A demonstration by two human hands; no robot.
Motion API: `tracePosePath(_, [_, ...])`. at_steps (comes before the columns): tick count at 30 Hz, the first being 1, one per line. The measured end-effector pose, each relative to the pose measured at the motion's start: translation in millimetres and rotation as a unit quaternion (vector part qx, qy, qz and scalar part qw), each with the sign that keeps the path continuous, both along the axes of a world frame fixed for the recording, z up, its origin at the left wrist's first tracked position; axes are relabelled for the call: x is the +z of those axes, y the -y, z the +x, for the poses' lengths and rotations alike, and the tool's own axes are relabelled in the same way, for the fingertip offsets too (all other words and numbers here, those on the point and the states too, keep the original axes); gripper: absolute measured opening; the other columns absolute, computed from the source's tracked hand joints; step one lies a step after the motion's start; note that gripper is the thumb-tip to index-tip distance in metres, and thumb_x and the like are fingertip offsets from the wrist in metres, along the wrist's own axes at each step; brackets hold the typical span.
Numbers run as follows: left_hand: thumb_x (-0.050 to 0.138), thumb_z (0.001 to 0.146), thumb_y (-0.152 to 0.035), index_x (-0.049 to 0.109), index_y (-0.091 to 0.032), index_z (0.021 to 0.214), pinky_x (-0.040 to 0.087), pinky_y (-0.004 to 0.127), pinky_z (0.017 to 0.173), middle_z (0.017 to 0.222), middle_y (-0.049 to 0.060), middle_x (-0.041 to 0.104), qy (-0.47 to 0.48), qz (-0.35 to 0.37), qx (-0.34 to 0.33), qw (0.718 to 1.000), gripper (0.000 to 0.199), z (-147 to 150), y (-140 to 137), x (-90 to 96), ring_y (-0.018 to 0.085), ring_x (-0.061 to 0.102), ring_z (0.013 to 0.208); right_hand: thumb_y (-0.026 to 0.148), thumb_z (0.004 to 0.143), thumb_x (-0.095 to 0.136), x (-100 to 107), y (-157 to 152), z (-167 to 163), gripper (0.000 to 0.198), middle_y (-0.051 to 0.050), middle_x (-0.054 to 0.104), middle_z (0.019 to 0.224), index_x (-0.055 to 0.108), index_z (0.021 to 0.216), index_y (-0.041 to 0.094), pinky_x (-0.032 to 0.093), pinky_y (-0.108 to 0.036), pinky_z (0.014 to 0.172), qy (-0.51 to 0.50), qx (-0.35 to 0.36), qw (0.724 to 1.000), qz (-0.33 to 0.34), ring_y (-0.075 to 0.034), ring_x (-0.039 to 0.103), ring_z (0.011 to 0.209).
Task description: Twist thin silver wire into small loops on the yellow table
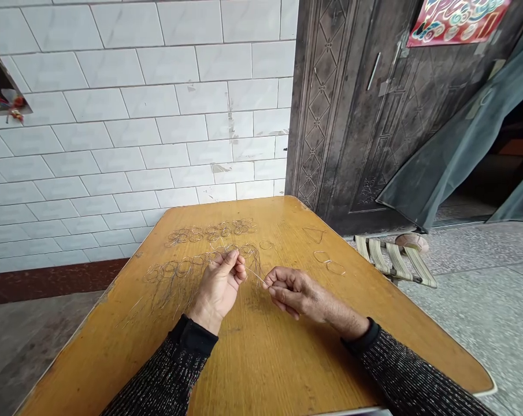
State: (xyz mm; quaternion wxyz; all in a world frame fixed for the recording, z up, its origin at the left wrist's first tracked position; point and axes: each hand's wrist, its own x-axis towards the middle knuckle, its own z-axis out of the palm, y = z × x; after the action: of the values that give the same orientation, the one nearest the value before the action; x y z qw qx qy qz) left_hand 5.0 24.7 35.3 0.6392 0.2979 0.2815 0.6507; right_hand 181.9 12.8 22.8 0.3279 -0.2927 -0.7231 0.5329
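Stretching between the two hands above the middle of the table (pixel 261 364), a thin wire (pixel 256 277) shows as a faint, pale line. The left hand (pixel 218 286) pinches it between thumb and forefinger; the right hand (pixel 299 294), fingers curled inward, grips its right end at the fingertips. Whether the wire runs on past the left fingertips cannot be made out, since a near row of looped wires (pixel 184 267) lies tangled behind, partly covered by that hand. Their thin tails blur into the wood grain, so single pieces are hard to count. A far row of loops (pixel 213 231) lies beyond. To the right are two separate rings (pixel 336 268) and, farther off, a faint bent wire (pixel 314 234). Both sleeves (pixel 157 370) are cut off by the near edge; the table's right side partly hides a strapped stool (pixel 393 260).
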Motion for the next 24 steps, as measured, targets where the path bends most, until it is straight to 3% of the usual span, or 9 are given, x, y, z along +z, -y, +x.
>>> tracePosePath(8, [0.078,0.057,-0.017,0.060,-0.012,0.066,0.044,0.013,0.049,0.062,-0.002,0.059,0.010,0.018,-0.002,1.000,0.021,-4.0,-2.7,-0.2,0.004,0.052,0.052,0.035,0.081,0.052,-2.1,-2.7,0.9,0.019,0.007,0.051,0.052,0.048,0.083,0.016,0.028,-0.015,0.033,0.006,0.001,0.999,-0.031,-0.002,0.038,0.031])
tracePosePath(16, [0.078,0.059,-0.020,0.058,-0.013,0.068,0.041,0.013,0.049,0.063,-0.004,0.056,-0.002,0.006,-0.058,0.998,0.023,-3.2,-1.5,-5.0,0.003,0.049,0.052,0.053,0.085,0.039,-3.1,-7.2,13.4,0.042,-0.001,0.062,0.061,0.053,0.082,0.014,0.042,-0.019,0.045,0.050,0.116,0.989,-0.073,-0.009,0.059,0.046])
tracePosePath(20, [0.077,0.060,-0.023,0.058,-0.013,0.068,0.041,0.015,0.050,0.063,-0.004,0.055,-0.025,0.016,-0.078,0.997,0.022,3.5,3.1,-6.4,0.004,0.049,0.054,0.053,0.083,0.044,-6.9,-8.0,3.9,0.040,-0.002,0.064,0.065,0.054,0.079,0.014,0.041,-0.018,0.046,0.004,0.079,0.995,-0.061,-0.009,0.060,0.049])
tracePosePath(24, [0.076,0.062,-0.024,0.060,-0.013,0.069,0.040,0.016,0.050,0.063,-0.003,0.055,-0.047,0.018,-0.104,0.993,0.021,9.0,6.3,-10.0,0.005,0.048,0.055,0.047,0.076,0.058,-10.5,-6.8,-5.2,0.034,0.002,0.062,0.059,0.055,0.074,0.014,0.037,-0.016,0.040,-0.043,0.051,0.995,-0.074,-0.005,0.052,0.039])
